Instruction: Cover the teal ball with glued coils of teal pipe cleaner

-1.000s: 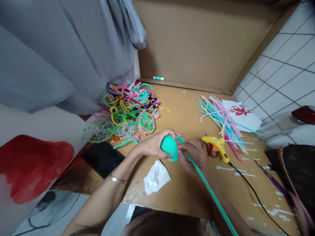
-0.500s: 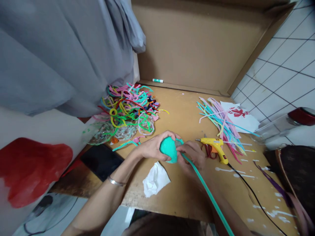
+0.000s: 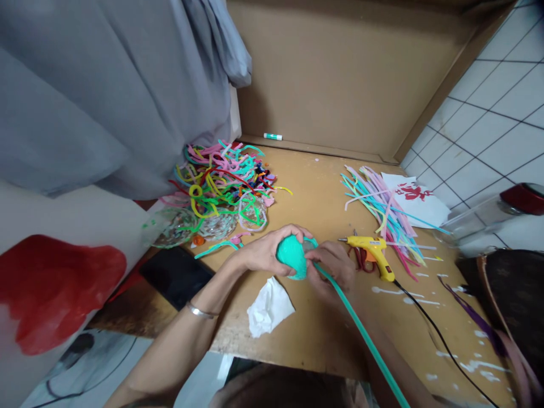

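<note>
Above the bench [image 3: 314,345], your left hand [image 3: 264,252] curls around a rounded green form [image 3: 290,255]; your right hand [image 3: 336,271] pinches a green strip [image 3: 361,331] by its grey end. Tissue [image 3: 270,307] and glue gun [image 3: 370,247] lie near.

From where I stand I can't read a single word or number anywhere on the table [image 3: 314,340]: the yellow glue gun [image 3: 372,251], well in from the right edge, carries a small pale label [image 3: 376,242] with print too fine to follow, and the white-and-green tube [image 3: 272,136] by the back edge shows a mark that blurs out. Towards the far right corner, a white sheet [image 3: 429,211] bears bold red shapes [image 3: 412,192] (characters or a drawing, I honestly can't tell), while the dark bag [image 3: 510,294] at the right edge has a dim pattern, its brand unclear.
</note>
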`<state>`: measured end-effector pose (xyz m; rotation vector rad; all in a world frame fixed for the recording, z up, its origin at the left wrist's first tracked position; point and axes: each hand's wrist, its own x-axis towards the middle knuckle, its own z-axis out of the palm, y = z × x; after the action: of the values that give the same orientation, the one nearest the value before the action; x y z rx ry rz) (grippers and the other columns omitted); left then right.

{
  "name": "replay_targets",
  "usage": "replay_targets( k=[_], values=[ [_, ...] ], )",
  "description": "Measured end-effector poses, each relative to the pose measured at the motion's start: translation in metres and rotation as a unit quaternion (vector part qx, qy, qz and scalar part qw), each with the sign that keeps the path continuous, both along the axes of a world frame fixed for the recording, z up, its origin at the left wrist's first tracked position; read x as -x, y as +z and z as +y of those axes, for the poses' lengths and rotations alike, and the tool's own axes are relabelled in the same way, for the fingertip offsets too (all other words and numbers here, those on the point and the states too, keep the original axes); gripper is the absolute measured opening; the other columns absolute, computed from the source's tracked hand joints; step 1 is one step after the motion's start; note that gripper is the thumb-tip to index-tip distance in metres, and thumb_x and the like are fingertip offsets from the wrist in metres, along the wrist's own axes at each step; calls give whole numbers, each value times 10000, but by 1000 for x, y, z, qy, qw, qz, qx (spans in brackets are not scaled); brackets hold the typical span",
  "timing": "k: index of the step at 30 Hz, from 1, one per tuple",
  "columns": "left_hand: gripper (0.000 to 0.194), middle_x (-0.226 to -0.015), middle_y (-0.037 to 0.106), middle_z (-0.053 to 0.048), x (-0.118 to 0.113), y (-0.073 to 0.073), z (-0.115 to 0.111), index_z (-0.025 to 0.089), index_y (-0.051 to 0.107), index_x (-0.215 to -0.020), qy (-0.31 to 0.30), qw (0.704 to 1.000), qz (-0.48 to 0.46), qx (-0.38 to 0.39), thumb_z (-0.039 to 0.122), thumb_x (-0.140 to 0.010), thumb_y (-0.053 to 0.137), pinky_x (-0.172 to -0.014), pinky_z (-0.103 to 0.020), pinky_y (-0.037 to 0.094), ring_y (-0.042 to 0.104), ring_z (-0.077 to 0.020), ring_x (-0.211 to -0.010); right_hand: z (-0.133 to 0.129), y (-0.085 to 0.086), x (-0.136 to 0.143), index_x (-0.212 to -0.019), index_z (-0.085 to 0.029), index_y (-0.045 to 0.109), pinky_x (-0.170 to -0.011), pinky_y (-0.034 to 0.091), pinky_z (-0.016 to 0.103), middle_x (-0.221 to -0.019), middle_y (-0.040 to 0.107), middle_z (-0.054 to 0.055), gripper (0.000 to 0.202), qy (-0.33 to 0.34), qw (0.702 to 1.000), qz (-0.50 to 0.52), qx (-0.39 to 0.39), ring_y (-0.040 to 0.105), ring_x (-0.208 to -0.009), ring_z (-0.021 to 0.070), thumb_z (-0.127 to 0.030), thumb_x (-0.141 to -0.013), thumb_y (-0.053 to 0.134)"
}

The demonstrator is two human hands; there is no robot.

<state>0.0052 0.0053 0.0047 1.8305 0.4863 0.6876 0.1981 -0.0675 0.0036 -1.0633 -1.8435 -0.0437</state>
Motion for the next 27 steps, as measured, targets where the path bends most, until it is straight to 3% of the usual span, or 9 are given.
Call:
replay_targets(
  k=[19,22,27],
  values=[
    [516,-1387,545,-118,-1,2,0,224,502,-1042,-6,1000,-1,-6,147,-619,789,-1055,-459,420,549,-297,-1272,0,-3,-5,-900,-239,620,-690,488,307,-816,651,7,63,28,999,-18,-8,625,-753,157,-208,-846,628],
    [515,-1406,536,-115,0,1,0,224,508,-1039,-3,1000,-2,-9,137,-613,785,-1057,-449,417,537,-294,-1286,-4,0,-6,-993,-239,622,-729,489,336,-889,643,32,151,24,999,-32,10,618,-817,182,-235,-842,635],
    [538,-1374,546,-98,0,0,-1,223,503,-1058,4,1000,15,-8,143,-601,775,-1019,-421,441,561,-275,-1221,-6,2,-5,-1243,-222,553,-913,455,472,-1223,569,133,446,-18,997,-62,34,559,-1135,296,-371,-832,641]
  ],
)
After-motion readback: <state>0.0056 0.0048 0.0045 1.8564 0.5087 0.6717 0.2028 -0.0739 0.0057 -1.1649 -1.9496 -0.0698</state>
